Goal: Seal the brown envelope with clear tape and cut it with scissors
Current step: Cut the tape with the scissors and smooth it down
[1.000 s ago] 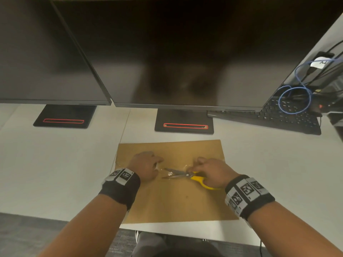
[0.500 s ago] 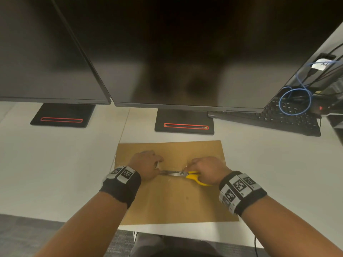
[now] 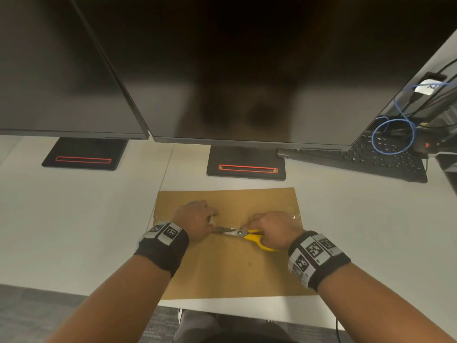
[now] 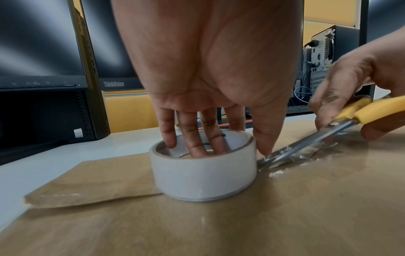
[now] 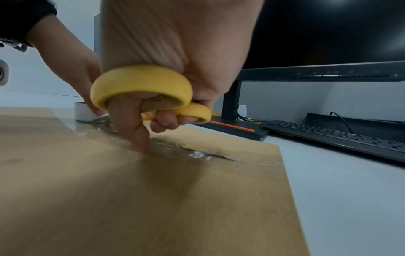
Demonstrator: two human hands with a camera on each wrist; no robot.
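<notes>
We had the brown envelope (image 3: pixel 230 263) lying flat on the white desk (image 3: pixel 74 219) in the lower middle of the head view, with the strip of clear tape (image 5: pixel 197 152) running across its upper part. Our left hand (image 3: pixel 195 219) held the tape roll (image 4: pixel 203 168) down on the envelope, fingers curled down into the core and thumb against the outer wall on the right. Our right hand (image 3: pixel 272 231) gripped the yellow-handled scissors (image 3: pixel 247 237), fingers threaded through the loops and curled tight; in the right wrist view one finger reached down and seemed to press the tape onto the paper, though blur left that contact uncertain. The blades (image 4: pixel 306 147) lay low, nearly flat to the envelope, their tips meeting the crinkled tape just right of the roll in the left wrist view. We could not tell from any view whether the blades had closed through the tape. To do this cut well, we judged that the roll had to stay planted so the tape stayed taut, and that the blades needed to take the tape close beside the roll, square across its width, without nicking the paper beneath. A single firm closing would have served better than nibbling, since slack tape tends to fold and stick to the steel.
</notes>
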